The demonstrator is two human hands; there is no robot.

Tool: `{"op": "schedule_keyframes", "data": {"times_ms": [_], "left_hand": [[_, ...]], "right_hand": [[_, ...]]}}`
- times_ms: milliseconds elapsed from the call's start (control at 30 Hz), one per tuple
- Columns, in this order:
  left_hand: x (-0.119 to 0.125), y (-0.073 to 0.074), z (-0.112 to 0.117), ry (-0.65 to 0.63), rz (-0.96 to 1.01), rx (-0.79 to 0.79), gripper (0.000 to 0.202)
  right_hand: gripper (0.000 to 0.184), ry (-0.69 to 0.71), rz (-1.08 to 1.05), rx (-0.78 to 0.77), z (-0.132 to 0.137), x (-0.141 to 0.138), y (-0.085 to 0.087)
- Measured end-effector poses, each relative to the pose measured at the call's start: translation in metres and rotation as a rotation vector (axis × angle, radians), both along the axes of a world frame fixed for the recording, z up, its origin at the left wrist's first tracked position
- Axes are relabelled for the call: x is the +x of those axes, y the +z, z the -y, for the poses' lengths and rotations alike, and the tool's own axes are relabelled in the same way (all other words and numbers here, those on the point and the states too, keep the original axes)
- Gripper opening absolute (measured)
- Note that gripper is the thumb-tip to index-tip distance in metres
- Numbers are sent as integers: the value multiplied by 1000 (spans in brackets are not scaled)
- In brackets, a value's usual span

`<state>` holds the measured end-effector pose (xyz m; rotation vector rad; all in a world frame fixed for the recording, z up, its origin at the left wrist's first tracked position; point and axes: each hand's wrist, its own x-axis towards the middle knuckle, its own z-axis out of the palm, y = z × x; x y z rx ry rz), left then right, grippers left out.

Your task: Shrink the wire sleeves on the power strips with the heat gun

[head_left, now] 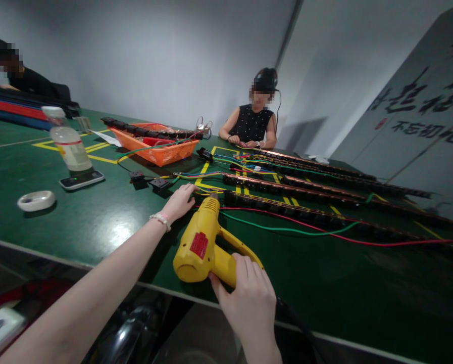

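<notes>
Head view, lower centre: yellow heat gun (201,247) held over the near edge of the green surface (97,217), nozzle pointing up-frame at the wire ends. Right hand (249,296): grip closed round the gun's handle from below. Left hand (179,202) just left of the nozzle, fingers down at the yellow wires (207,191); grip hidden behind the knuckles, cannot tell whether it pinches them. Long dark strips (305,215) run from centre to right edge, with red and green leads alongside. Orange basket (158,151) upper left of centre. Bottle (70,144) beside a phone (81,180), tape roll (36,200) at left. A person (253,124) sits at the far side, upper centre.
</notes>
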<state>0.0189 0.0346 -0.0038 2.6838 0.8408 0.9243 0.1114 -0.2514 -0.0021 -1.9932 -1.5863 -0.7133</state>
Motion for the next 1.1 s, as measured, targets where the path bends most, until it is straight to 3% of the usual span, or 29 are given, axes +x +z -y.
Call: {"op": "schedule_keyframes", "data": {"times_ms": [167,300,400,533,800,967,1100], "left_hand": [[-1,4,3,39,-69,13,19],[-4,10,7,36,-17,-172,36],[-8,13,11,109,6,-247,42],[-9,15,15,157,5,-241,44],[-13,13,13,90,132,-228,44],[-20,15,7,257,95,-379,48],[-20,20,9,418,-25,-366,49]], "right_hand": [[48,-1,14,5,1,1,-2],[48,29,18,27,9,8,-4],[48,31,5,25,17,15,-4],[48,32,50,36,25,22,-3],[48,0,83,60,26,23,-3],[48,-3,85,52,26,23,-3],[48,4,87,66,24,22,-5]]}}
